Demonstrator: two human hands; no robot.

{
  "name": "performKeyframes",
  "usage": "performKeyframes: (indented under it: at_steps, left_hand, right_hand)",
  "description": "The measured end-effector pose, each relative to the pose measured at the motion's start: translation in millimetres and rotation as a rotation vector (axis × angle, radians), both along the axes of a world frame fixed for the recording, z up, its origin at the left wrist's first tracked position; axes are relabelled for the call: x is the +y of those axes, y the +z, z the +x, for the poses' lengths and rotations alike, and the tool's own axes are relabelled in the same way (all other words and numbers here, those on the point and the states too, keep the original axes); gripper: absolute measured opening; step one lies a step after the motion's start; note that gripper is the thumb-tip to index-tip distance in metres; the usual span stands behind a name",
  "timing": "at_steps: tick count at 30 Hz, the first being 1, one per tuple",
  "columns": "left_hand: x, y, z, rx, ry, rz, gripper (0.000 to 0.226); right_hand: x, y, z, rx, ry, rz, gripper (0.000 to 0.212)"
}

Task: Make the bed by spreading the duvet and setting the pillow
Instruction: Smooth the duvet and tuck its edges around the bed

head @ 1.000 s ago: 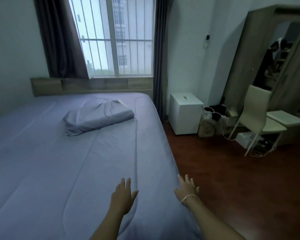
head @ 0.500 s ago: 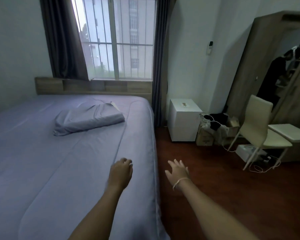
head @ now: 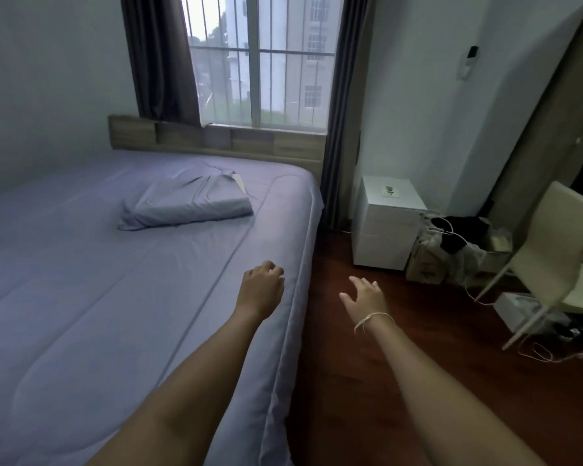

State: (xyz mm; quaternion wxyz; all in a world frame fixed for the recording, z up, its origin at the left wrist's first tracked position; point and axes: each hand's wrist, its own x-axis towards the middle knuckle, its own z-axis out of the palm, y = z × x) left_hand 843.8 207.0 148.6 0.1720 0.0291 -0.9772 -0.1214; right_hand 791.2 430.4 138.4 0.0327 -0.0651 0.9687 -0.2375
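A lilac-grey duvet (head: pixel 108 297) lies spread flat over the bed. A pillow (head: pixel 189 201) in a matching case rests on it near the headboard, slightly askew. My left hand (head: pixel 261 287) hovers over the duvet close to the bed's right edge, fingers curled in and holding nothing. My right hand (head: pixel 366 297), with a thin string bracelet on its wrist, reaches out over the wooden floor just right of the bed, fingers spread and touching nothing.
A wooden headboard (head: pixel 216 139) sits under a barred window with dark curtains. Right of the bed stand a white cabinet (head: pixel 384 227), bags (head: pixel 451 250), a cream chair (head: pixel 552 250) with loose cables on the floor, and a wardrobe (head: pixel 552 112).
The view has moved forward along the bed's right side. My left hand has lifted off the duvet and curled its fingers. My right hand has left the bed edge and now hangs over the floor.
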Motion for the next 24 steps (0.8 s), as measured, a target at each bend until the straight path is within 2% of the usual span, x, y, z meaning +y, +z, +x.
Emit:
performKeyframes:
  at_steps: [7, 11, 17, 24]
  left_hand:
    - [6, -14, -113, -0.034, 0.073, 0.017, 0.032]
    - [7, -12, -195, -0.006, 0.121, 0.068, 0.030]
    - [9, -4, -301, 0.017, 0.168, 0.103, 0.031]
    - [9, -47, -419, -0.089, 0.169, 0.084, 0.036]
  right_hand:
    - [22, -18, -113, -0.030, 0.042, 0.041, 0.057]
    - [35, -13, -199, -0.042, 0.053, 0.086, 0.055]
    - [34, 0, -325, 0.015, 0.074, 0.042, 0.054]
    - [7, -40, -465, -0.047, 0.150, 0.011, 0.052]
